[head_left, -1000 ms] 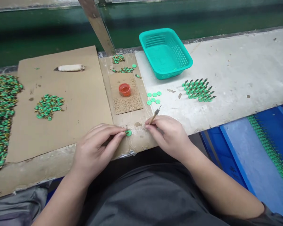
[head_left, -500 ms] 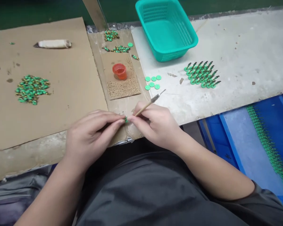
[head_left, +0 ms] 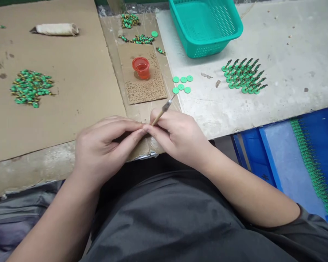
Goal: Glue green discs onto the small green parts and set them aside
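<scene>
Thumb and forefinger of my left hand (head_left: 106,145) are pinched together at the table's front edge. The small green piece seen there earlier is now hidden by the fingertips. My right hand (head_left: 180,136) is closed, its thumb and fingertips touching those of the left. It grips a thin wooden-handled tool (head_left: 161,114) with a grey metal collar and a fine tip, pointing up and away. Beyond that tip, several green two-hole buttons (head_left: 181,87) lie flat. A red cup (head_left: 141,68) with liquid stands on a speckled cardboard piece (head_left: 146,92) ahead of my hands.
A heap of green-and-gold beaded pieces (head_left: 31,88) lies on the left cardboard (head_left: 79,72), below a wrapped white roll (head_left: 56,29). Smaller piles (head_left: 129,20) are at the back. At right are a teal basket (head_left: 210,42), upright dark pieces on green discs (head_left: 244,76) and a blue crate (head_left: 273,160).
The view has shifted, so the table items sit higher. The right hand's tool has tilted more upright, its tip swinging left. The green piece between the fingertips has gone out of sight.
</scene>
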The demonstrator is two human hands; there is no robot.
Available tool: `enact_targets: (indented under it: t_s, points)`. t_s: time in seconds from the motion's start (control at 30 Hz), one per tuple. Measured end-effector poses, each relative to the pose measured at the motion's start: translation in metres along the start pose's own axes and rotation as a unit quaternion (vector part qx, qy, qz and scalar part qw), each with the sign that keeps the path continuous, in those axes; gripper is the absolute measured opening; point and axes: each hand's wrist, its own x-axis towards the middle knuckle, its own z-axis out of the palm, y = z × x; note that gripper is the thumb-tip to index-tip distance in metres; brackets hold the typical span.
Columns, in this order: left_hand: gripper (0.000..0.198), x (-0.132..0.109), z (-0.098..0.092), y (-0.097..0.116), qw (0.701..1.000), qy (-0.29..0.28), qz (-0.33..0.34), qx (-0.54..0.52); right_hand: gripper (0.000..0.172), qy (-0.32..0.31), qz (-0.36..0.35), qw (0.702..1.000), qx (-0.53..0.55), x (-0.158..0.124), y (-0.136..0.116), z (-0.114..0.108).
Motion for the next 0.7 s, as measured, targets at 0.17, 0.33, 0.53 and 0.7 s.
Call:
enact_targets:
  t_s: [0.17,0.33,0.53,0.7]
  points:
    - [0.009,-0.001,-0.003,-0.003,0.999,0.003,0.03,0.021,0.026,-0.034,-0.008,0.998,-0.056,0.003,-0.009,0.001]
    - [0.01,-0.001,-0.006,-0.005,0.999,-0.001,0.029,0.021,0.024,-0.072,0.006,0.996,-0.048,0.008,-0.008,-0.001]
    - [0.007,-0.001,-0.005,-0.002,0.999,-0.006,0.037,0.026,0.031,-0.025,0.069,0.997,-0.012,0.015,0.007,-0.015]
    - [0.01,0.0,-0.003,-0.002,0.995,-0.002,0.045,0.087,0.033,-0.099,0.067,0.992,-0.034,0.024,0.006,-0.023]
